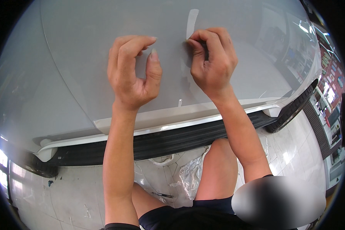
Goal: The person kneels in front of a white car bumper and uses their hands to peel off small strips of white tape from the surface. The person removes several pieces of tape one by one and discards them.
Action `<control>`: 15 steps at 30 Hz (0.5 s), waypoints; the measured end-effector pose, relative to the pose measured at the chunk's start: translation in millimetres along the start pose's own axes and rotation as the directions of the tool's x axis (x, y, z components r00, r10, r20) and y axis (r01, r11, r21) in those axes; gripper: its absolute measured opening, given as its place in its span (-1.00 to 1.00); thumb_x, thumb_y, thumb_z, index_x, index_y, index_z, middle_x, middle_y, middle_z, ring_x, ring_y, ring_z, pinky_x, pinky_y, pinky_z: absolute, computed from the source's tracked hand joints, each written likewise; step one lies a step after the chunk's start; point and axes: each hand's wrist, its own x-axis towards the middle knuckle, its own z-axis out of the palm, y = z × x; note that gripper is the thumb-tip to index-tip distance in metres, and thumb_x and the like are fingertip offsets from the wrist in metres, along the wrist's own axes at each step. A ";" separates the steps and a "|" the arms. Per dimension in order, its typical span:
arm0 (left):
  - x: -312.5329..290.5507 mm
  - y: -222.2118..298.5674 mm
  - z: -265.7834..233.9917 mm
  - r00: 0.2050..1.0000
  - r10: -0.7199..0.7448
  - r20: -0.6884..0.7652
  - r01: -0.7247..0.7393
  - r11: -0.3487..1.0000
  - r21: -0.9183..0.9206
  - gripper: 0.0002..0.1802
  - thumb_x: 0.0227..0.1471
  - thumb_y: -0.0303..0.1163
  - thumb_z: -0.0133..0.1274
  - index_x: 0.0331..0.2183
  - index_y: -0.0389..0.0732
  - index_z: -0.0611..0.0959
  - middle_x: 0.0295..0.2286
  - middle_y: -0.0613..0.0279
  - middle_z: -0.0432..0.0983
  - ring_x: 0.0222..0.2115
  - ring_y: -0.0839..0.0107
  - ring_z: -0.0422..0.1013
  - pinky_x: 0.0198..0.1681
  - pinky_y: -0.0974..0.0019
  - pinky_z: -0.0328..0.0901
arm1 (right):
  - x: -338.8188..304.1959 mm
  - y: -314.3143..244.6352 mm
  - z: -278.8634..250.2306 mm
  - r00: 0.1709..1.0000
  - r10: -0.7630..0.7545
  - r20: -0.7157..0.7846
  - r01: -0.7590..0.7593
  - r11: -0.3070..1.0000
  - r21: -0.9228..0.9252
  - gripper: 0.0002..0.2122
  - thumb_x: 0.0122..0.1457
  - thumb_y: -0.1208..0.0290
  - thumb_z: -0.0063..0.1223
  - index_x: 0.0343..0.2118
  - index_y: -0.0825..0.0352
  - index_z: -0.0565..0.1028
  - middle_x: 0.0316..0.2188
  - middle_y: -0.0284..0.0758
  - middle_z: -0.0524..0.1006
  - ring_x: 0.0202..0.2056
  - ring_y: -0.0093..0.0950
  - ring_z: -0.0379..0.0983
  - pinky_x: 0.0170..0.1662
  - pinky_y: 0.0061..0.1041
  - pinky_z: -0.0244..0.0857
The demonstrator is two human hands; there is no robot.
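Note:
A glossy grey vehicle side panel [84,23] fills the upper part of the view. Running down it near the top centre is a pale, narrow strip [192,23], perhaps tape or film; I cannot tell which. My right hand [215,57] pinches at the strip's lower end, thumb and forefinger together. To its left, my left hand [133,71] is held before the panel with curled fingers and a gap between thumb and forefinger, nothing in it. Lower down, a small pale scrap [179,102] clings to the panel above the sill.
Below the panel runs a black ribbed running board [165,142], with a tyre [295,111] at its right end. Crumpled clear film [191,174] and a dark pen-like tool [163,195] lie on the tiled floor [80,191] by my legs. Shelving and display goods stand far right.

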 end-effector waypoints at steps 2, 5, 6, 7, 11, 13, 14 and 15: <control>-0.3 -0.6 0.0 1.000 0.000 0.000 0.000 1.000 0.003 -0.73 0.01 -0.58 0.17 -0.17 -0.23 0.67 -0.30 0.20 0.60 -0.33 0.35 0.45 -0.36 0.36 0.35 | 0.2 -0.1 -0.3 1.000 0.003 0.012 -0.003 1.000 -0.009 -0.83 -0.03 0.66 0.31 -0.38 0.27 0.60 -0.40 -0.36 0.53 -0.39 -0.34 0.48 -0.42 -0.42 0.33; -0.6 -0.7 0.4 1.000 -0.001 0.002 0.001 1.000 0.003 -0.73 0.01 -0.58 0.17 -0.17 -0.23 0.67 -0.30 0.21 0.60 -0.33 0.35 0.45 -0.36 0.36 0.34 | -0.4 0.9 -1.0 1.000 0.002 0.015 -0.001 1.000 -0.018 -0.83 -0.03 0.66 0.30 -0.39 0.26 0.60 -0.40 -0.37 0.53 -0.39 -0.35 0.47 -0.43 -0.41 0.33; -0.6 -0.4 0.7 1.000 -0.001 0.002 0.001 1.000 0.000 -0.73 0.01 -0.58 0.17 -0.17 -0.23 0.67 -0.31 0.21 0.60 -0.33 0.35 0.45 -0.36 0.36 0.34 | -0.9 1.4 -1.3 1.000 0.001 0.014 0.000 1.000 -0.020 -0.83 -0.03 0.66 0.30 -0.39 0.26 0.60 -0.41 -0.37 0.52 -0.40 -0.35 0.47 -0.43 -0.41 0.33; -0.1 -0.4 0.9 1.000 0.001 0.001 -0.001 1.000 -0.002 -0.73 0.01 -0.58 0.17 -0.17 -0.23 0.67 -0.31 0.21 0.60 -0.33 0.35 0.45 -0.36 0.36 0.34 | -1.4 2.0 -1.5 1.000 0.001 0.014 -0.001 1.000 -0.011 -0.83 -0.03 0.66 0.30 -0.39 0.26 0.60 -0.41 -0.37 0.52 -0.40 -0.35 0.47 -0.43 -0.41 0.32; 0.5 0.6 0.4 1.000 -0.003 0.010 0.002 1.000 0.016 -0.74 0.01 -0.58 0.17 -0.18 -0.23 0.67 -0.31 0.21 0.60 -0.33 0.35 0.44 -0.36 0.36 0.34 | -2.9 4.0 -2.0 1.000 -0.003 0.011 0.002 1.000 0.025 -0.83 -0.04 0.66 0.30 -0.39 0.27 0.60 -0.43 -0.37 0.51 -0.42 -0.35 0.46 -0.45 -0.42 0.32; 0.1 1.1 0.3 1.000 -0.007 0.011 0.006 1.000 0.025 -0.74 0.00 -0.59 0.18 -0.19 -0.22 0.67 -0.31 0.21 0.60 -0.33 0.35 0.44 -0.36 0.36 0.34 | -3.5 4.5 -1.8 1.000 -0.001 0.004 0.001 0.999 0.038 -0.83 -0.04 0.67 0.30 -0.39 0.28 0.60 -0.44 -0.37 0.51 -0.43 -0.35 0.46 -0.46 -0.42 0.31; 0.2 1.3 0.7 1.000 -0.003 0.011 0.003 1.000 0.029 -0.74 0.00 -0.59 0.18 -0.19 -0.22 0.67 -0.31 0.22 0.60 -0.33 0.35 0.44 -0.36 0.36 0.34 | -4.0 4.6 -1.5 1.000 0.002 -0.002 -0.002 0.999 0.043 -0.84 -0.04 0.67 0.30 -0.39 0.28 0.60 -0.44 -0.37 0.51 -0.43 -0.36 0.47 -0.46 -0.42 0.31; 0.5 1.3 1.5 1.000 0.000 0.011 0.000 0.999 0.033 -0.74 -0.01 -0.59 0.19 -0.19 -0.22 0.67 -0.31 0.22 0.61 -0.32 0.35 0.44 -0.37 0.37 0.34 | -4.5 4.7 -1.5 1.000 0.005 -0.007 -0.005 0.999 0.048 -0.84 -0.04 0.67 0.30 -0.39 0.29 0.60 -0.44 -0.36 0.51 -0.43 -0.36 0.47 -0.46 -0.42 0.32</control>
